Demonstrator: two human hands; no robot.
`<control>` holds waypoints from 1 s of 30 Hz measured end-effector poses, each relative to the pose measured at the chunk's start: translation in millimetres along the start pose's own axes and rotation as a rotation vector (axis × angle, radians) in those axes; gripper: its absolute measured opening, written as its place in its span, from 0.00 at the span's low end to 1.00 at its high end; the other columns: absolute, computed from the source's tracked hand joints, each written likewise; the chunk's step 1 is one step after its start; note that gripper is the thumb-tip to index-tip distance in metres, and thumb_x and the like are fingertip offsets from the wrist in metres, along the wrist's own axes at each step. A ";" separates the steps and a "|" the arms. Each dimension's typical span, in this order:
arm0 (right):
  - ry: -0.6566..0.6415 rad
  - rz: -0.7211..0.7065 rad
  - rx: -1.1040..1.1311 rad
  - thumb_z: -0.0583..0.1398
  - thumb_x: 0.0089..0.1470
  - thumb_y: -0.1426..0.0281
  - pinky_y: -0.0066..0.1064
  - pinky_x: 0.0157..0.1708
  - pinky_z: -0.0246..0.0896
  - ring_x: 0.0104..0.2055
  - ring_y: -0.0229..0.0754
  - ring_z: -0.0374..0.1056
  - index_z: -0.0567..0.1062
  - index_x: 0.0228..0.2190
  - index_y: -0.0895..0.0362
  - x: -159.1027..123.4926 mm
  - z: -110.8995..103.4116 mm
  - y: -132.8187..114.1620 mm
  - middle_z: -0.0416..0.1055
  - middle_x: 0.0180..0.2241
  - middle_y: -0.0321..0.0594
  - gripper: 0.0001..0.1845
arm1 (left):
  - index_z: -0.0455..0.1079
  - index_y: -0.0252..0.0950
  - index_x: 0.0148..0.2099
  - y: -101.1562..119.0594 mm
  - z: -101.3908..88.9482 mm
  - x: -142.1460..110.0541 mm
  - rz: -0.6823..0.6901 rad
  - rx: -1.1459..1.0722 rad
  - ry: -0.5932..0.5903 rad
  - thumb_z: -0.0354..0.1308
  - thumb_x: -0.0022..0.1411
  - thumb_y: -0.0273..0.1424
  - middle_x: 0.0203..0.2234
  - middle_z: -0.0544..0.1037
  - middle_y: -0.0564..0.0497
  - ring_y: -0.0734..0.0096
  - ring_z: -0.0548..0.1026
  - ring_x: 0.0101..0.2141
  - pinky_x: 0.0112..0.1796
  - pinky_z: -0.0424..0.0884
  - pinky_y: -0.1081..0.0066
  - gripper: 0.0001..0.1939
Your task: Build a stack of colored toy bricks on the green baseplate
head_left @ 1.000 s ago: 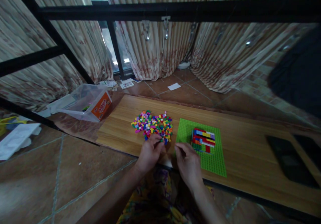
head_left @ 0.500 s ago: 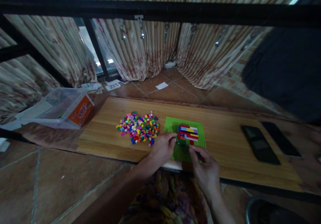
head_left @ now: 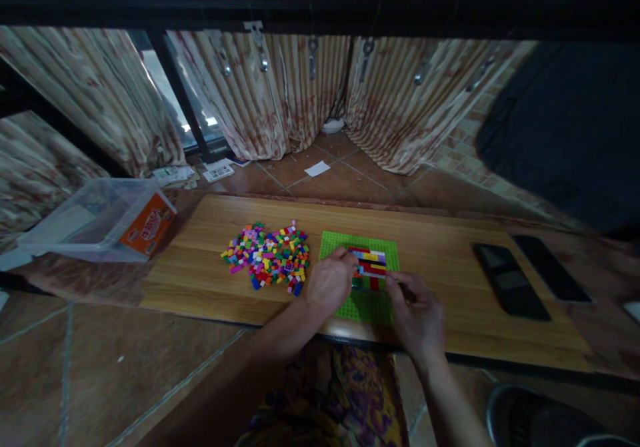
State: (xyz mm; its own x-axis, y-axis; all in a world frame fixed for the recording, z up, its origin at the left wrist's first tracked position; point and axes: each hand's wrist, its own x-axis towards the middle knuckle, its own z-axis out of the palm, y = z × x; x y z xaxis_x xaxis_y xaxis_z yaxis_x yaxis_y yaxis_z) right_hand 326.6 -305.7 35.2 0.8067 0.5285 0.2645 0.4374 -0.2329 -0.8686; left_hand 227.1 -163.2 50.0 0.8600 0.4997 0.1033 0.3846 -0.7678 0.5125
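Note:
A green studded baseplate (head_left: 370, 312) lies on the wooden board, carrying a block of coloured building bricks (head_left: 374, 268) in red, white, yellow, blue and black rows. My left hand (head_left: 331, 280) grips the left side of this brick block, its fingers bent over the edge and covering part of it. At the lower right corner of the block is my right hand (head_left: 417, 310), thumb and forefinger pinched together; whatever lies between them is too small to make out. To the left of my left hand spreads a pile of loose small bricks (head_left: 273, 255) in many colours.
A clear plastic box (head_left: 100, 233) with an orange label stands left of the wooden board (head_left: 190, 267). Two dark phone-like slabs (head_left: 510, 280) lie at the right. A black bar (head_left: 320, 13) crosses in front of striped curtains, and a dark round container (head_left: 535, 417) is at the lower right.
My left hand has moved up along the left side of the brick block and covers more of it. My right hand has risen from below the block to its right corner. The view has shifted slightly.

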 end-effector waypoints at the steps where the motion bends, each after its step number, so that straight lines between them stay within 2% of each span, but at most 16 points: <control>1: -0.002 -0.011 0.001 0.60 0.56 0.59 0.33 0.37 0.65 0.37 0.42 0.72 0.79 0.34 0.56 2.4 0.9 0.4 0.76 0.34 0.41 0.14 | 0.72 0.39 0.43 -0.1 1.4 -0.5 -0.003 -0.006 0.008 0.45 0.68 0.29 0.40 0.74 0.50 0.69 0.74 0.37 0.37 0.69 0.71 0.13; 8: -0.009 -0.044 -0.032 0.59 0.55 0.59 0.38 0.40 0.66 0.38 0.45 0.72 0.78 0.34 0.56 18.0 11.3 4.0 0.76 0.37 0.44 0.14 | 0.74 0.39 0.37 -1.5 7.7 -0.1 -0.046 -0.088 0.093 0.51 0.64 0.27 0.36 0.74 0.51 0.70 0.74 0.35 0.38 0.69 0.71 0.10; 12: -0.018 -0.100 -0.137 0.58 0.55 0.61 0.44 0.49 0.62 0.45 0.49 0.69 0.78 0.36 0.56 26.9 18.1 4.7 0.75 0.41 0.47 0.14 | 0.74 0.38 0.34 -1.3 8.4 4.2 -0.109 -0.178 0.145 0.55 0.60 0.25 0.32 0.75 0.52 0.70 0.74 0.35 0.40 0.69 0.70 0.07; 15: -0.028 -0.109 -0.199 0.58 0.54 0.60 0.48 0.52 0.60 0.49 0.51 0.67 0.77 0.40 0.57 31.7 23.5 7.2 0.72 0.44 0.50 0.17 | 0.74 0.38 0.32 -0.8 9.4 8.9 -0.182 -0.261 0.171 0.58 0.57 0.25 0.31 0.76 0.53 0.70 0.74 0.35 0.41 0.69 0.70 0.04; 21: -0.050 -0.054 -0.152 0.58 0.53 0.61 0.45 0.51 0.60 0.50 0.49 0.65 0.76 0.42 0.57 33.3 33.4 13.6 0.67 0.48 0.50 0.18 | 0.72 0.36 0.33 -10.5 21.3 21.2 -0.373 -0.541 0.174 0.62 0.52 0.26 0.28 0.77 0.54 0.72 0.74 0.31 0.36 0.70 0.71 0.04; 25: -0.044 -0.016 -0.129 0.60 0.51 0.60 0.46 0.53 0.60 0.52 0.51 0.64 0.75 0.44 0.57 32.6 38.9 12.5 0.64 0.50 0.51 0.20 | 0.73 0.35 0.34 -19.6 31.7 25.0 -0.437 -0.658 0.166 0.65 0.48 0.29 0.27 0.76 0.54 0.73 0.73 0.29 0.34 0.69 0.71 0.08; 30: -0.028 0.049 -0.115 0.61 0.48 0.60 0.46 0.51 0.62 0.52 0.52 0.63 0.76 0.43 0.57 34.0 44.1 10.7 0.62 0.50 0.51 0.22 | 0.73 0.34 0.34 -20.1 37.3 26.7 -0.532 -0.807 0.160 0.67 0.46 0.29 0.23 0.75 0.55 0.75 0.71 0.25 0.29 0.67 0.74 0.10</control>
State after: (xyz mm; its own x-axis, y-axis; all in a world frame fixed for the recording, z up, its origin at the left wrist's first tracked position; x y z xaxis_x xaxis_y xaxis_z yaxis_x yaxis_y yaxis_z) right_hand 341.2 -254.2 16.5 0.8173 0.5367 0.2097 0.4419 -0.3502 -0.8259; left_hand 254.8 -149.4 10.7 0.5627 0.7951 -0.2261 0.3131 0.0481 0.9485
